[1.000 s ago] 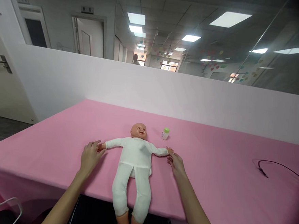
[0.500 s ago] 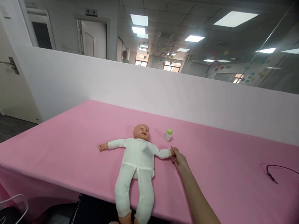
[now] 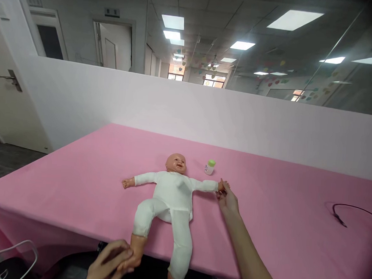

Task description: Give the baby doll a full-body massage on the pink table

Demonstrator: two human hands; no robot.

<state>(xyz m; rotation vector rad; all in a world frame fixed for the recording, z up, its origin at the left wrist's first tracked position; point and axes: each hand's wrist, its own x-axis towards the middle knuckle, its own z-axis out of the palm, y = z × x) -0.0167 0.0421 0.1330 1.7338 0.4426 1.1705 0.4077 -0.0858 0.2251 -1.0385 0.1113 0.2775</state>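
Note:
A baby doll (image 3: 171,193) in a white long-sleeved suit lies on its back on a pink-covered table (image 3: 74,191), its head to the far side. My left hand (image 3: 109,263) grips the doll's bare foot at the near table edge, with that leg bent at the knee and pushed up and outward. My right hand (image 3: 228,200) holds the small hand at the end of the doll's outstretched arm. Beyond that hand stands a small white bottle with a green cap (image 3: 209,167), which neither hand touches.
A black cable (image 3: 343,212) lies on the pink cloth at the right. A white cord (image 3: 9,254) shows low at the left, below the table edge. A white partition (image 3: 206,115) rises behind the table, and a white door (image 3: 14,93) stands at the left.
My left hand has moved from out of view at the bottom onto the doll's foot, and the leg now bends at the knee. My right hand still holds the doll's hand.

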